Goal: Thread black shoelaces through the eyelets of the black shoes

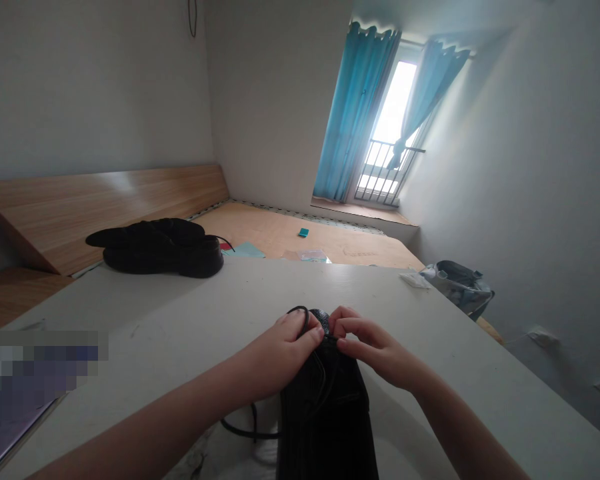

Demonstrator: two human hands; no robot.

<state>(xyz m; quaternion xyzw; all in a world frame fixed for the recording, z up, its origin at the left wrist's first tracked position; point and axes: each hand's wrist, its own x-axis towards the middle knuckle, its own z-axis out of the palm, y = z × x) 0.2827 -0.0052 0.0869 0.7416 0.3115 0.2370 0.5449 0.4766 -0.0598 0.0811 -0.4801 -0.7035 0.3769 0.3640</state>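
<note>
A black shoe [330,413] stands on the white table close in front of me, its lower part cut off by the bottom edge of the view. My left hand [295,343] is closed at the upper left of the shoe, thumb and fingers pinching a black shoelace [305,320] that loops over the fingers. A loose length of the lace curls on the table left of the shoe. From the other side, my right hand [367,340] grips the shoe's upper edge with bent fingers, by a patch of textured lining. Whether lace is also between those fingertips, I cannot tell.
Another black shoe [165,250] lies at the table's far left. A blurred purple item [35,413] is at the near left. A small clear packet [415,279] sits by the far right edge. Beyond are a bed board [260,223] and a bag [460,287].
</note>
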